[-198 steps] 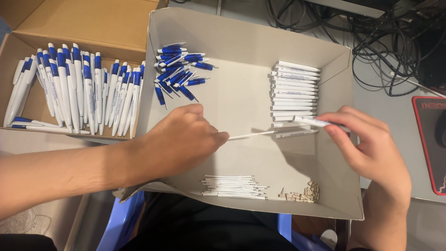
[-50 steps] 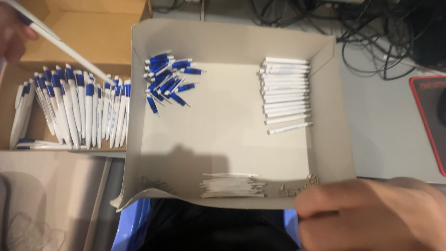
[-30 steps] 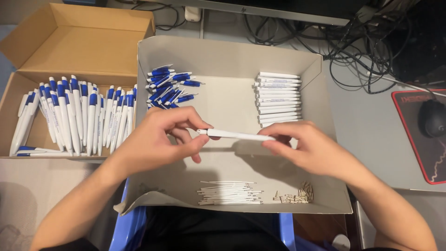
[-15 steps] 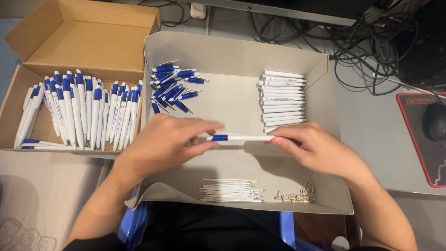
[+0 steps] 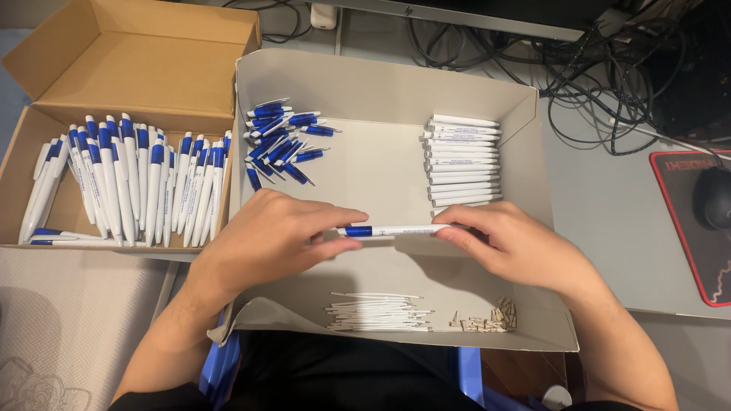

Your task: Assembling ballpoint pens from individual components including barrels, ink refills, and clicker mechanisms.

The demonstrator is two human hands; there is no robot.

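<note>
Grey desk surface (image 5: pixel 609 221) runs under everything, with a tangle of black cables (image 5: pixel 601 76) at the top right and a black mouse (image 5: pixel 716 198) on a red-edged mouse pad (image 5: pixel 685 251) at the far right. On it sits a shallow grey cardboard tray (image 5: pixel 381 84), and to the left of that an open brown cardboard box (image 5: pixel 137 68).

Both hands meet over the middle of the tray, holding one white pen (image 5: pixel 396 230) between them. Its long axis lies nearly level, running left to right across the view. The blue collar end faces the left hand (image 5: pixel 266 243); the plain white barrel end faces the right hand (image 5: pixel 510 247). The left thumb and fingers close around the blue end, pinching it. The right fingertips pinch the white end. Whether the pen's two parts are fully seated together is hard to judge from this angle.

Inside the tray, a loose heap of blue pen tips (image 5: pixel 278 141) lies at the upper left, pointing many ways. A neat stack of white barrels (image 5: pixel 463 160) lies at the upper right, each barrel level, just beyond the right hand. Near the front wall lie a bundle of thin white refills (image 5: pixel 377 312) and, to the right of it, a small cluster of springs (image 5: pixel 487 320).

In the brown box, finished blue-and-white pens (image 5: pixel 129 183) lie in a row, mostly upright in the view with blue ends away from the person.
</note>
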